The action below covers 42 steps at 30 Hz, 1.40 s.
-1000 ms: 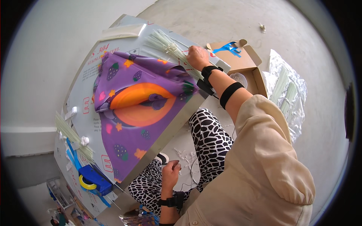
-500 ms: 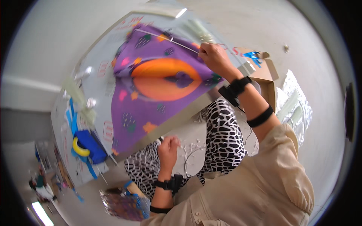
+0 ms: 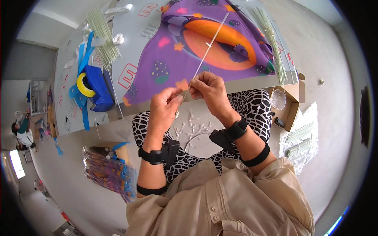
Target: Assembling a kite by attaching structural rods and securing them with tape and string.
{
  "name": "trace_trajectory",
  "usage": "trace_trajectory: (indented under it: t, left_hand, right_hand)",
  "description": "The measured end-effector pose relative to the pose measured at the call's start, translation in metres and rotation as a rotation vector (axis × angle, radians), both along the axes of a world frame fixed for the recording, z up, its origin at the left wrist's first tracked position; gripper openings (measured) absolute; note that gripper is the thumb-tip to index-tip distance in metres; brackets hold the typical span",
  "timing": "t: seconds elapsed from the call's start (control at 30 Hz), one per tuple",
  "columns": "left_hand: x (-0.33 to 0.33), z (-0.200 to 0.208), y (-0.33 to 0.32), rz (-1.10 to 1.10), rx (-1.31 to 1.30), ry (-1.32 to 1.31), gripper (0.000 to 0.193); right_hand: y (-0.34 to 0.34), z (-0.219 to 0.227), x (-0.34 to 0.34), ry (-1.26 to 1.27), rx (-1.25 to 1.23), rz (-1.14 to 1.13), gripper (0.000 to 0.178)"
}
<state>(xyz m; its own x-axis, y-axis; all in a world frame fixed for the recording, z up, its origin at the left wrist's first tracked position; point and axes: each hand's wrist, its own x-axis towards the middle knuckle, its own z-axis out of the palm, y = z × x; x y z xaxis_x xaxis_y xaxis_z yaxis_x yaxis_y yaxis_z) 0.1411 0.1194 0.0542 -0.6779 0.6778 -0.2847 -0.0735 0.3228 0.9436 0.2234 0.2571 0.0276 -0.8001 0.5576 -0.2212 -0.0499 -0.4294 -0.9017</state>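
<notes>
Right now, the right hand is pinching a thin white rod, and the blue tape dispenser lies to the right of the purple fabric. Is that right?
Not quite: in the head view, the blue tape dispenser lies to the left of the purple fabric. The right hand is indeed pinching the thin white rod.

A pale wall (image 3: 78,10) stands at ten o'clock, the grey floor (image 3: 327,102) spreads at three o'clock, and near nine o'clock glows a bright rectangle (image 3: 16,163), whether window or doorway I cannot tell.
</notes>
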Motion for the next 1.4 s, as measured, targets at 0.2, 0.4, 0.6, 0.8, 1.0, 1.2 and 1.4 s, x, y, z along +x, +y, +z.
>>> trace_trajectory:
  t: [0.2,0.4,0.6,0.8,1.0,1.2,1.4]
  left_hand:
    - [0.007,-0.026,-0.021,-0.143,-0.028,0.147,0.010]
    - [-0.042,-0.022,-0.045,0.142,-0.086,0.730,0.006]
    - [-0.094,-0.042,-0.060,0.036,-0.204,0.789,0.008]
    - [-0.092,-0.053,-0.061,0.033,-0.218,0.667,0.007]
    - [-0.095,-0.052,-0.063,0.037,-0.198,0.698,0.009]
    - [-0.093,-0.058,-0.059,-0.035,-0.313,0.838,0.010]
    - [-0.089,-0.057,-0.051,-0.061,-0.390,0.869,0.011]
  right_hand:
    - [-0.030,-0.021,0.007,0.039,-0.074,0.059,0.012]
    - [-0.002,-0.030,0.018,-0.115,0.505,-0.254,0.009]
    - [0.037,-0.030,-0.002,-0.103,1.297,-0.278,0.017]
    - [0.037,-0.055,-0.026,-0.198,1.640,0.066,0.017]
    - [0.027,-0.063,-0.044,-0.181,1.637,0.117,0.003]
    - [0.013,-0.065,-0.042,-0.189,1.600,0.129,0.008]
    - [0.012,-0.067,-0.040,-0.174,1.572,0.131,0.007]
